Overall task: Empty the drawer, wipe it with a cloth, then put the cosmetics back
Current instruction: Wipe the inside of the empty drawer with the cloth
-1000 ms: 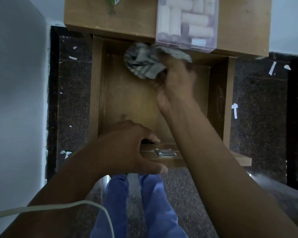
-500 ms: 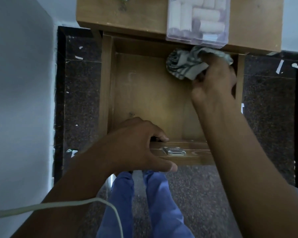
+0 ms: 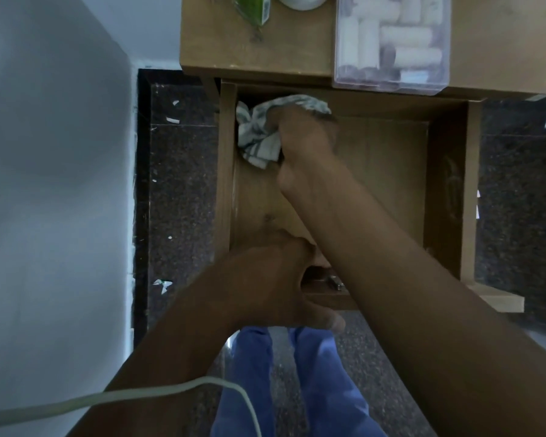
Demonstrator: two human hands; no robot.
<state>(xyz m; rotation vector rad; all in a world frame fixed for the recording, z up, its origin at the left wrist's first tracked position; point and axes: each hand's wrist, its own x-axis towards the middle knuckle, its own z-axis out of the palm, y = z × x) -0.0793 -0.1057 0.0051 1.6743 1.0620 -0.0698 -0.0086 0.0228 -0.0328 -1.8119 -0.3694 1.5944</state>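
Note:
The wooden drawer is pulled out below the table top, and nothing but the cloth lies in it. My right hand presses a crumpled white cloth with grey stripes into the drawer's far left corner. My left hand grips the drawer's front edge beside the metal lock plate. A clear plastic box of pale cosmetic tubes stands on the table top above the drawer.
A green packet and a white round object sit at the table's far edge. Dark speckled floor lies on both sides. A grey wall is at left. A pale cable crosses my left forearm.
My right hand has swept the cloth from the drawer's far right corner across to its far left corner. My left hand stays on the front edge.

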